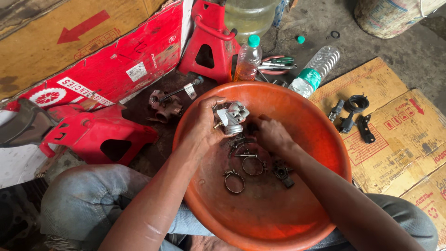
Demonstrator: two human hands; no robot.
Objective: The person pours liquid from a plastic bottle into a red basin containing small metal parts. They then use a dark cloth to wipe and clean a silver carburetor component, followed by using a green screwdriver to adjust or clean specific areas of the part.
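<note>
A wide orange plastic basin rests between my knees. Over its far left part my left hand grips a small grey metal carburetor body. Just to the right, my right hand is curled low in the basin, fingertips touching small dark parts beside the carburetor; what it pinches is hidden. On the basin floor lie two metal hose clamps and a dark small fitting.
Behind the basin stand a red jack stand, a bottle of amber liquid, a clear water bottle and screwdrivers. Another metal part lies left. Black brackets sit on flattened cardboard right. A red plastic panel lies at left.
</note>
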